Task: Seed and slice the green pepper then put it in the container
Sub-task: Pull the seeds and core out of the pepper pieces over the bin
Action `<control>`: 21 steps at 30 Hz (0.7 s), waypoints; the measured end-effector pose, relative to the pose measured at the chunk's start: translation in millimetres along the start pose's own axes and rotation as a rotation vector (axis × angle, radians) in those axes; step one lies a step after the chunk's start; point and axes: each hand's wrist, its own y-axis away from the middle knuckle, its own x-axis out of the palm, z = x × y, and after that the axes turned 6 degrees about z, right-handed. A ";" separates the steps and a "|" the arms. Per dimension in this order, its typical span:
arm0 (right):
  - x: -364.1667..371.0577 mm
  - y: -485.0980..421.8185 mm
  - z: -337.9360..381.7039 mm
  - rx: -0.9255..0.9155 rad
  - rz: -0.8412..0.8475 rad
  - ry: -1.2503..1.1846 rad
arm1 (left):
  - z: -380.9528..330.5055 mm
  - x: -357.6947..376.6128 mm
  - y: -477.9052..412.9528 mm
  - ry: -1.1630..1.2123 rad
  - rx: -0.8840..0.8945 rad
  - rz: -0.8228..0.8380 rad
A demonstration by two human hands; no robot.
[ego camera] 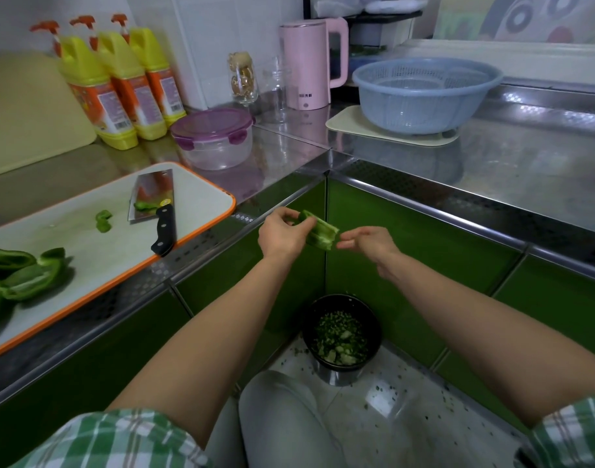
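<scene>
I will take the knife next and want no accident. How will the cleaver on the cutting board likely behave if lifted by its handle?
The cleaver likely feels blade-heavy: its blade is broad, its black handle slim. The pepper scrap on the blade may slide off as it tilts. The handle end reaches the cutting board rim, so gripping looks easy.

The gripped pepper piece (318, 233) has glossy skin. Below it are glossy green cabinet fronts (424, 251). To its left, a matt plastic cutting board (86, 244) lies on a polished metal counter (491, 170). Beyond it stands a clear plastic container (215, 150).
</scene>
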 end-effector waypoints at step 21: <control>7.9 1.2 -0.2 -0.006 0.546 -0.284 | -1.3 10.3 21.2 -0.440 0.132 0.046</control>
